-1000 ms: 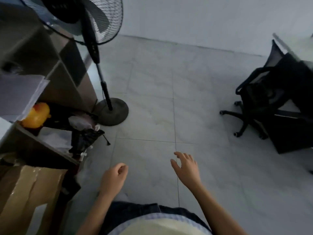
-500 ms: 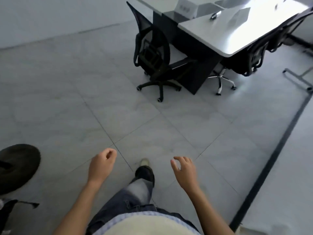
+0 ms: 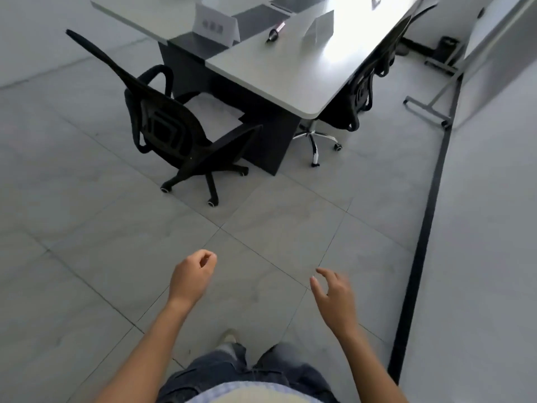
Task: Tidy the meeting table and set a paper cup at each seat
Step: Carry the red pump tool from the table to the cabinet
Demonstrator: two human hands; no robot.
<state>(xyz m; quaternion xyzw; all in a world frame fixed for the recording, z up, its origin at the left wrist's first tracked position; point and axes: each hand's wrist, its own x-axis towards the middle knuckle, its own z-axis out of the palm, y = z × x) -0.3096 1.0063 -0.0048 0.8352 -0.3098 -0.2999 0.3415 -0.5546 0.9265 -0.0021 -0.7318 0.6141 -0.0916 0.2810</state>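
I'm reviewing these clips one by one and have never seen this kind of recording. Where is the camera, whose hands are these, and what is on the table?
There is no machine here. One wide-angle camera sits on a person's head, looking forward and down, so you see their own arms. The left hand is loosely curled and the right hand is open; both hold nothing. The person stands on a tiled floor, short of the meeting table. On it lie a white name card, a pen and a folded clear stand. No paper cup shows. A black office chair stands pulled out from the table; another chair is tucked under it.
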